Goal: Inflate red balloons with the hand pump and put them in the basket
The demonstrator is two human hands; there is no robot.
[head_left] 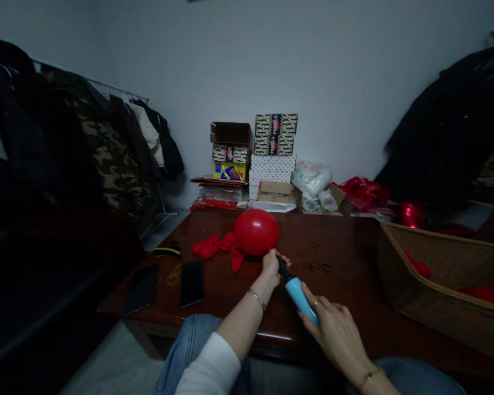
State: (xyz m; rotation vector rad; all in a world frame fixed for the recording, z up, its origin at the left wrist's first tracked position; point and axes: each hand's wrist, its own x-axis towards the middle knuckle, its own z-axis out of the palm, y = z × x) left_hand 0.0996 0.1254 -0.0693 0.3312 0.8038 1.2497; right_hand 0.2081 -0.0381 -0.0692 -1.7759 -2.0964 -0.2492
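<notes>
A round red balloon (256,231) swells at the tip of a blue hand pump (299,292) above the dark wooden table (349,285). My left hand (272,265) is pinched closed around the balloon's neck on the pump's black nozzle. My right hand (336,328) is wrapped around the pump's blue body near its lower end. Flat, uninflated red balloons (214,246) lie on the table just left of the inflated one.
Two dark phones (191,282) lie at the table's left, with yellow rubber bands (173,276) between them. Black bands (319,266) lie mid-table. A wicker basket (432,299) with red balloons stands at right. Boxes (274,144) and bags are stacked against the back wall; coats hang left.
</notes>
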